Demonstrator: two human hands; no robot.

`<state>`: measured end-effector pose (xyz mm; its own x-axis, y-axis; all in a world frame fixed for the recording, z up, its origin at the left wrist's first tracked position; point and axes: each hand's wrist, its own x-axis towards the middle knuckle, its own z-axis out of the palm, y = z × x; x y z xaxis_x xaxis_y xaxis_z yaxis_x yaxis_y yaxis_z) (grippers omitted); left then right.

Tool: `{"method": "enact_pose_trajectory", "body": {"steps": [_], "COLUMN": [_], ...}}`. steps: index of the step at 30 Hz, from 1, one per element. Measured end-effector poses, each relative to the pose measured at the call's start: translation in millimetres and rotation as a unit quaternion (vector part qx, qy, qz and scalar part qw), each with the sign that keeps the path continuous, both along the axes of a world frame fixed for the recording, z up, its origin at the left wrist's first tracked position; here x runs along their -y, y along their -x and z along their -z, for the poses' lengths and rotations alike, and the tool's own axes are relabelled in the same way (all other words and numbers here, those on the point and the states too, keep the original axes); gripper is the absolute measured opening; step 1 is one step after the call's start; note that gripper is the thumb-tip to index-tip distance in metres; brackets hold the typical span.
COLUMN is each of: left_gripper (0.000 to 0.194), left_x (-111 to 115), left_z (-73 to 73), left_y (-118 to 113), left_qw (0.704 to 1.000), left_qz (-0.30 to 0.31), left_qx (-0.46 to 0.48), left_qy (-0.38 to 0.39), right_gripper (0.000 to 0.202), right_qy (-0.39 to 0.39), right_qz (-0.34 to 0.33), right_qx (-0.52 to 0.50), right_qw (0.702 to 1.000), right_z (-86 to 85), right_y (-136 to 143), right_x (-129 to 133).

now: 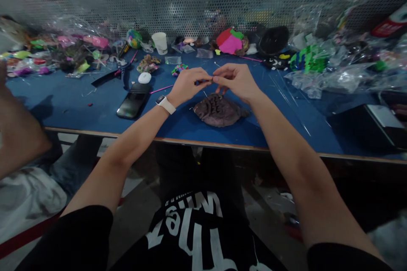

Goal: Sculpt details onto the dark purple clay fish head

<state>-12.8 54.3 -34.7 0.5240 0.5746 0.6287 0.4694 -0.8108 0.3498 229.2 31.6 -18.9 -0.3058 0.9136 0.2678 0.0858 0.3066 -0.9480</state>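
My left hand (189, 85) and my right hand (235, 81) meet fingertip to fingertip above the blue table (79, 106). Together they pinch a small dark bit of clay (210, 79) between thumbs and forefingers. Just under them, a dark purplish clay lump (218, 110) with ridged marks on top lies on the table. A white watch (165, 104) sits on my left wrist.
A black phone (132, 103) and a white pebble-like piece (144, 77) lie left of my hands. A white cup (160, 42), coloured clay pieces and plastic bags line the back by the mesh wall. A dark box (369, 129) sits right. Another person's arm (15, 131) is at left.
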Motion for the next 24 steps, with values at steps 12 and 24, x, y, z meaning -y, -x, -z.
{"method": "enact_pose_trajectory", "body": {"steps": [12,24], "left_gripper": [0.018,0.009], "left_x": [1.5,3.8], "left_z": [3.1,-0.5], "left_y": [-5.2,-3.4], "left_qw": [1.000,1.000], "left_qz": [0.009,0.011], "left_qx": [0.002,0.021], "left_qy": [0.013,-0.009], "right_gripper": [0.054,0.061], "right_qy": [0.006,0.022], "right_qz": [-0.007,-0.014], "right_qx": [0.002,0.005], "right_qw": [1.000,1.000], "right_z": [-0.1,1.5], "right_y": [-3.5,-1.6], "right_x": [-0.7,-1.4]}}
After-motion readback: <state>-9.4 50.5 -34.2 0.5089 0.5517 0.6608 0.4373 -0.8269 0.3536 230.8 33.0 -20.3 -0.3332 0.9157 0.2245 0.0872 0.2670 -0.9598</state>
